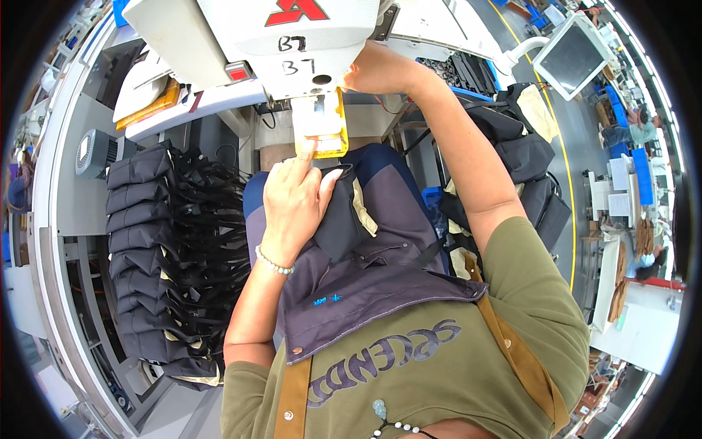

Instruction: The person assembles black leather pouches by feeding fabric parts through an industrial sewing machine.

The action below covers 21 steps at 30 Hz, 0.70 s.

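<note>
My left hand [296,201] reaches up with its index finger on the yellow-edged plate [333,139] below the white sewing machine head [292,44]. Its thumb and curled fingers are on a black fabric pouch [340,219] with cream lining, lying over my lap. My right hand [376,69] is raised at the right side of the machine head, its fingers curled, partly out of sight behind it; what they grip is hidden.
Stacked black bags with straps [142,234] stand at my left. More black and cream pieces [523,157] are piled at my right. A monitor on an arm [570,55] is at top right. Beyond a yellow floor line are workbenches [621,190] and other people [640,132].
</note>
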Each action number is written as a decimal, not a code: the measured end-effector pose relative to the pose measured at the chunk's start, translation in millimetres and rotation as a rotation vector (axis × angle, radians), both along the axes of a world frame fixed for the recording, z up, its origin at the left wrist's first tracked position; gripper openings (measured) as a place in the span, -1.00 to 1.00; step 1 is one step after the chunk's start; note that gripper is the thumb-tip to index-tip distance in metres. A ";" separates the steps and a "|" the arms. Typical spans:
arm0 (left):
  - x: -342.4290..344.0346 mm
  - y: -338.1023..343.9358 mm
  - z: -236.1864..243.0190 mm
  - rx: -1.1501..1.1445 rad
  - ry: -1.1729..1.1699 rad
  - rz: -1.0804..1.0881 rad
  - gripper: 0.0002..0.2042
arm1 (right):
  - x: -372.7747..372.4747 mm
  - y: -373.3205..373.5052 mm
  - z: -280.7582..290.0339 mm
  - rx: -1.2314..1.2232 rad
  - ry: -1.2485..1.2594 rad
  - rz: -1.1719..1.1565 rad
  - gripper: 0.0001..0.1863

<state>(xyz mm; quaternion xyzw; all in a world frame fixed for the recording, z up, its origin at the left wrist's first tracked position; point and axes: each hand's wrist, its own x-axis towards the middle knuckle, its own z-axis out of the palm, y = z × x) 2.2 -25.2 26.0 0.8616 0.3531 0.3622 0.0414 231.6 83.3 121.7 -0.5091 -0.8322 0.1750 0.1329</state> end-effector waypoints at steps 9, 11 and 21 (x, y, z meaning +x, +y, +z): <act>-3.9 8.5 2.5 -0.041 0.101 0.002 -0.67 | -2.6 -2.3 -13.1 0.140 0.188 0.024 -0.68; -6.2 12.8 10.3 -0.054 0.125 -0.056 -0.66 | 1.3 -1.1 -23.9 0.231 0.112 -0.020 -0.69; -11.3 21.5 22.3 -0.075 0.146 -0.135 -0.68 | 0.3 -74.4 -117.4 0.322 0.680 -0.224 -0.69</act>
